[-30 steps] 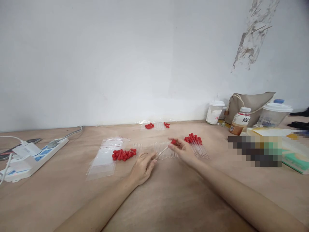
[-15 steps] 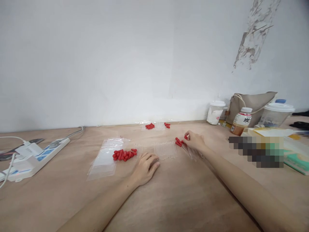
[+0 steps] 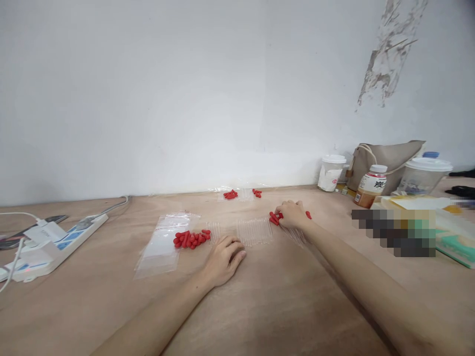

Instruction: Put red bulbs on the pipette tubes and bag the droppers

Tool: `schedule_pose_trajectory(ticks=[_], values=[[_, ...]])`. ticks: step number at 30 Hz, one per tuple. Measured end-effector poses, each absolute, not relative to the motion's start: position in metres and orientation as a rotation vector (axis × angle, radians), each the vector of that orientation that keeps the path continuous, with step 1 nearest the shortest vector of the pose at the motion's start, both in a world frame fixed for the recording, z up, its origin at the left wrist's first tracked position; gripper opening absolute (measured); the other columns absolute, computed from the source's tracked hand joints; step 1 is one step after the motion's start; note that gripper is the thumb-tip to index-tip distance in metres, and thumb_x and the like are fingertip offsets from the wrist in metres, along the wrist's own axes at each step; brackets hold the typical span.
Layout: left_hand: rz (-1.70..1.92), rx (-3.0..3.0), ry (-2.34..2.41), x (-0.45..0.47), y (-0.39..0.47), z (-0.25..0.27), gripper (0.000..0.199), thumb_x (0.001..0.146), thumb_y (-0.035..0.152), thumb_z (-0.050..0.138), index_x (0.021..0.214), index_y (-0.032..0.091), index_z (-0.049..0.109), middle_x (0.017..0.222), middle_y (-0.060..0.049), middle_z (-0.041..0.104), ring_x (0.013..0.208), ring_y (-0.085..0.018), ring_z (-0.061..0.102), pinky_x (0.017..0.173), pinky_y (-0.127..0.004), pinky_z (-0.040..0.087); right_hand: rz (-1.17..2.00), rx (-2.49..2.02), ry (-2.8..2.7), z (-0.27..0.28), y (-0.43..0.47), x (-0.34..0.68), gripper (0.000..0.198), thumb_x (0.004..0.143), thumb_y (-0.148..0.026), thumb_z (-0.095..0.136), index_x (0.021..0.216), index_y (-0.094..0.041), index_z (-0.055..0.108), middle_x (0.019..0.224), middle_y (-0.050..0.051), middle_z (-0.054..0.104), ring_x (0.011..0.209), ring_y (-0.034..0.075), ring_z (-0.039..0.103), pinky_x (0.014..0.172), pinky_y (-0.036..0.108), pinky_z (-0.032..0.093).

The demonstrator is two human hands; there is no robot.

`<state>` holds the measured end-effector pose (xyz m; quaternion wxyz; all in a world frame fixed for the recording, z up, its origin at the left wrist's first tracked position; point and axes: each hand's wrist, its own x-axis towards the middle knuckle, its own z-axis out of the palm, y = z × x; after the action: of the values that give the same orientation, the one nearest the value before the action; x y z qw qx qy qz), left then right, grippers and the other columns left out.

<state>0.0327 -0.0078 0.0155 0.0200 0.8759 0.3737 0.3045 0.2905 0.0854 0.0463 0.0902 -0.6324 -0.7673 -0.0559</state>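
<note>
My left hand (image 3: 225, 259) rests palm down on the table, fingers loosely spread and slightly bent, beside a row of thin clear tubes (image 3: 216, 231). To its left lies a heap of red bulb-shaped caps (image 3: 191, 239), partly on clear zip bags (image 3: 159, 252). More clear tubes (image 3: 254, 231) lie side by side between my hands. My right hand (image 3: 292, 215) bends over a small group of red caps (image 3: 273, 218), its fingertips closed on one red cap (image 3: 280, 215). Another red cap (image 3: 308, 215) shows past its far side. Fanned tubes (image 3: 297, 237) lie below my right wrist.
By the wall are two small groups of red pieces (image 3: 230, 195) on clear plastic. A power strip (image 3: 79, 235) with cables lies left. On the right stand a paper cup (image 3: 331, 173), a bottle (image 3: 371, 186), a grey bag (image 3: 393, 155) and a lidded plastic tub (image 3: 425, 175).
My right hand has shifted slightly left, over the small group of red caps. A red cap now shows to its right. My left hand stays in place.
</note>
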Motion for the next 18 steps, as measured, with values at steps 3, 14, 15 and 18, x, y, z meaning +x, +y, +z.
schedule_pose_trajectory(ticks=[3, 14, 15, 18], values=[[0.937, 2.718, 1.157, 0.033, -0.008, 0.016, 0.019, 0.086, 0.026, 0.042, 0.09, 0.019, 0.059, 0.094, -0.005, 0.056, 0.089, -0.018, 0.051, 0.081, -0.034, 0.041, -0.169, -1.877, -2.324, 0.049, 0.09, 0.288, 0.019, 0.067, -0.018, 0.054, 0.082, -0.022, 0.065, 0.093, 0.011, 0.059, 0.093, 0.026, 0.047, 0.076, 0.04, 0.024], [0.915, 2.723, 1.164, 0.033, -0.009, 0.016, 0.021, 0.086, 0.026, 0.041, 0.088, 0.019, 0.061, 0.095, -0.006, 0.056, 0.09, -0.018, 0.052, 0.081, -0.033, 0.041, -0.037, -1.902, -2.372, 0.056, 0.101, 0.291, 0.015, 0.063, -0.016, 0.056, 0.072, -0.022, 0.066, 0.084, 0.007, 0.062, 0.088, 0.023, 0.051, 0.077, 0.041, 0.028], [0.917, 2.723, 1.161, 0.033, -0.009, 0.016, 0.021, 0.086, 0.027, 0.041, 0.088, 0.019, 0.061, 0.095, -0.006, 0.056, 0.089, -0.018, 0.052, 0.08, -0.033, 0.042, -0.024, -1.901, -2.37, 0.056, 0.101, 0.291, 0.016, 0.063, -0.015, 0.056, 0.073, -0.022, 0.066, 0.084, 0.007, 0.063, 0.087, 0.023, 0.051, 0.077, 0.041, 0.028], [0.929, 2.723, 1.149, 0.033, -0.009, 0.016, 0.021, 0.086, 0.027, 0.041, 0.088, 0.019, 0.061, 0.094, -0.005, 0.056, 0.088, -0.018, 0.052, 0.079, -0.033, 0.042, 0.001, -1.893, -2.36, 0.053, 0.102, 0.291, 0.017, 0.063, -0.016, 0.057, 0.075, -0.022, 0.066, 0.084, 0.007, 0.063, 0.087, 0.023, 0.052, 0.077, 0.04, 0.028]])
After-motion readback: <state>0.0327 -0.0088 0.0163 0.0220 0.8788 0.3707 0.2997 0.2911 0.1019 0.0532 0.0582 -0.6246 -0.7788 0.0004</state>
